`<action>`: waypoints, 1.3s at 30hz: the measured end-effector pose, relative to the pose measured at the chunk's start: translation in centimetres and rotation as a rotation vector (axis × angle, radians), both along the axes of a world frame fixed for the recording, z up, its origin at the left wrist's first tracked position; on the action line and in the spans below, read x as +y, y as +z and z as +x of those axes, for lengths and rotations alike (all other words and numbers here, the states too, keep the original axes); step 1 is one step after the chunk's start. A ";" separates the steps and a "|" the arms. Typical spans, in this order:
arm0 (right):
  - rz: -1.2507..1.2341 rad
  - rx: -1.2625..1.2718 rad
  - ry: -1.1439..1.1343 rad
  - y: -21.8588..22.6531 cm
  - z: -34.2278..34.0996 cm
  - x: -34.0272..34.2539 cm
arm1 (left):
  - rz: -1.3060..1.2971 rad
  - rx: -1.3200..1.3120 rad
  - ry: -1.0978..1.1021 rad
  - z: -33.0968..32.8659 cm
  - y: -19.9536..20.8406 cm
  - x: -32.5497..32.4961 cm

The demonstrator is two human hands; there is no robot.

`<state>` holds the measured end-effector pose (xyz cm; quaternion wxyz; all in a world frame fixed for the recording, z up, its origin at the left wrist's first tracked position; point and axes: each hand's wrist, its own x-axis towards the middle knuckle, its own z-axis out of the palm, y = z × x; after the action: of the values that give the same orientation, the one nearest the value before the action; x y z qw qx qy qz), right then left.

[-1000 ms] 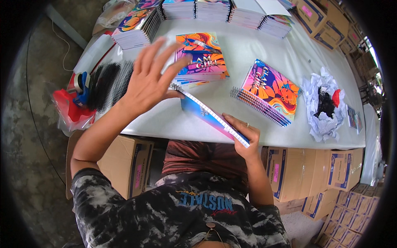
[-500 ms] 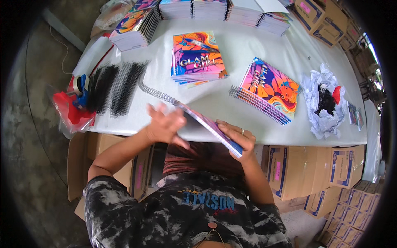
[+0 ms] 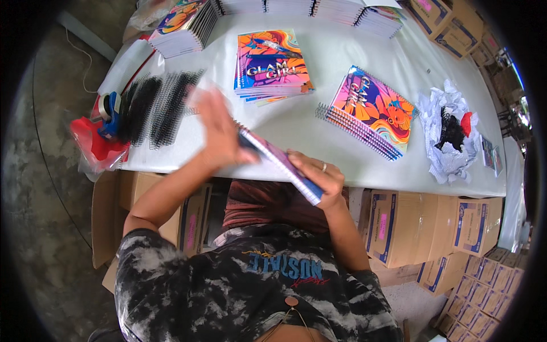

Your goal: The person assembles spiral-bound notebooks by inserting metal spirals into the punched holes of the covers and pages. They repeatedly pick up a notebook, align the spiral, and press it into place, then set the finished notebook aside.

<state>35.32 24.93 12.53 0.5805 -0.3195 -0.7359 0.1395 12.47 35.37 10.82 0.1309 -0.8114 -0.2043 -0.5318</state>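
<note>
My right hand (image 3: pixel 322 179) grips a notebook (image 3: pixel 279 163) by its lower right end, holding it tilted over the table's front edge. The white page edges and a strip of dark, colourful cover show. My left hand (image 3: pixel 219 128), smeared by motion, is at the notebook's far left end, its fingers stretched out and its thumb apart. It hides most of the wire coil there. Ahead lies a stack of bright illustrated notebooks (image 3: pixel 272 62), with a pen-like tool (image 3: pixel 276 48) on top. To the right is a pile of coil-bound notebooks (image 3: pixel 373 111).
Loose black spiral coils (image 3: pixel 154 108) lie at the left, beside a blue tape dispenser (image 3: pixel 111 117) and a red plastic bag (image 3: pixel 97 139). Crumpled paper (image 3: pixel 450 137) holds black bits at the right. Bound notebooks (image 3: pixel 182 28) line the far edge. Cardboard boxes (image 3: pixel 416 228) stand below the table.
My left hand has swept upward along the coil, its fingers now pointing away from me. The notebook in my right hand has shifted slightly left. The whole view has tilted a little.
</note>
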 end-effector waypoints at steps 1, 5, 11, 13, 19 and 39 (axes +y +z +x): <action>0.003 0.030 -0.031 -0.2 0.2 0.1 | -0.142 0.159 -0.060 0.8 -2.0 -2.9; -0.003 -0.024 -0.009 0.3 0.4 -0.2 | 0.242 0.029 0.134 -1.2 3.0 1.0; -0.018 0.036 -0.086 -0.5 0.5 0.2 | 0.046 0.534 -0.241 0.5 -1.3 -3.6; 0.020 -0.006 -0.050 -0.2 0.3 0.0 | 0.151 0.221 -0.013 1.0 1.4 -3.0; -0.028 0.027 -0.063 0.2 0.3 0.5 | -0.163 0.101 -0.196 3.8 -0.9 -3.3; -0.391 0.252 -0.011 1.7 -0.5 -0.3 | 0.125 0.064 -0.073 7.2 10.8 0.3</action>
<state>34.84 24.67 14.26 0.5957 -0.4097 -0.6148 0.3150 19.67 35.72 21.58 0.1682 -0.8253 -0.1365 -0.5215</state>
